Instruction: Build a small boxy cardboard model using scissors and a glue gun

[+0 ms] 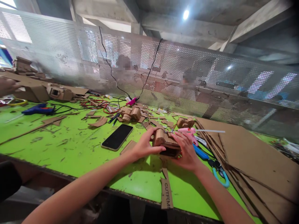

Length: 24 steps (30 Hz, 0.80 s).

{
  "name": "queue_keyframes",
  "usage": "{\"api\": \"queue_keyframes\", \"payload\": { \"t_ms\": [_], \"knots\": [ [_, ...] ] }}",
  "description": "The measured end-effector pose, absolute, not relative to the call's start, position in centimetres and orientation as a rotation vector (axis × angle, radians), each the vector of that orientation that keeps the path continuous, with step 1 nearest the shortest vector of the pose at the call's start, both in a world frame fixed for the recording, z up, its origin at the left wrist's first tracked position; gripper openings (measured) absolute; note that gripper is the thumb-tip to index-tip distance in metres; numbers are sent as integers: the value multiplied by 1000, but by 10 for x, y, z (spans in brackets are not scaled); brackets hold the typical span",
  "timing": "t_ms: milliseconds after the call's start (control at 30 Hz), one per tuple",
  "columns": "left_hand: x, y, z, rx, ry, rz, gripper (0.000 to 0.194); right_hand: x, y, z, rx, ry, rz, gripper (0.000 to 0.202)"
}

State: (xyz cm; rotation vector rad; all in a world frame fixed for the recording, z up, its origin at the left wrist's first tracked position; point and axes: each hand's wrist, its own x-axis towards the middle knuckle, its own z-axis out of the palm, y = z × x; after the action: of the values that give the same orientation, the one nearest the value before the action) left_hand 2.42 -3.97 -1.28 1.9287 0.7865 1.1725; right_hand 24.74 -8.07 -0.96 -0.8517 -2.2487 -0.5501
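Note:
Between my two hands is a cardboard model camera (166, 141), held just above the green table, with a dark opening on the side toward me. My left hand (147, 144) grips its left end, thumb along the near face. My right hand (187, 149) closes around the right end, fingers over the top. Right behind that hand lies a pink glue gun (189, 133) with a clear glue stick poking out. Beside my right wrist are a blue-handled tool (200, 152) and turquoise-handled scissors (220, 175). A printed cardboard strip (166, 193) lies below the model.
A phone (117, 137) lies left of my hands. Another cardboard camera (129, 114), scraps and cables are behind it. Large cardboard sheets (257, 155) cover the right side. A blue glue gun (38, 109) and another person's hand (8, 85) are at left. A perforated metal screen (144, 68) borders the back.

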Motion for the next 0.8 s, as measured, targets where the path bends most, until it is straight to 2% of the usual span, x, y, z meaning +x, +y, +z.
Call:
{"api": "queue_keyframes", "payload": {
  "t_ms": [400, 500, 600, 667, 800],
  "knots": [
    [26, -38, -17, 1910, 748, 1193, 70, 247, -79, -20, -884, -2222, -532, 85],
    [25, -40, -15, 1879, 736, 1217, 71, 249, -80, -22, -947, -2182, -451, 102],
    [25, -41, -15, 1831, 710, 1220, 72, 251, -80, -22, -1067, -2094, -125, 121],
    [26, -41, -16, 1799, 699, 1230, 72, 252, -78, -24, -1080, -2014, 141, 112],
    [27, -36, -27, 1777, 700, 1199, 72, 253, -71, -33, -1011, -1920, 489, 78]
  ]
}}
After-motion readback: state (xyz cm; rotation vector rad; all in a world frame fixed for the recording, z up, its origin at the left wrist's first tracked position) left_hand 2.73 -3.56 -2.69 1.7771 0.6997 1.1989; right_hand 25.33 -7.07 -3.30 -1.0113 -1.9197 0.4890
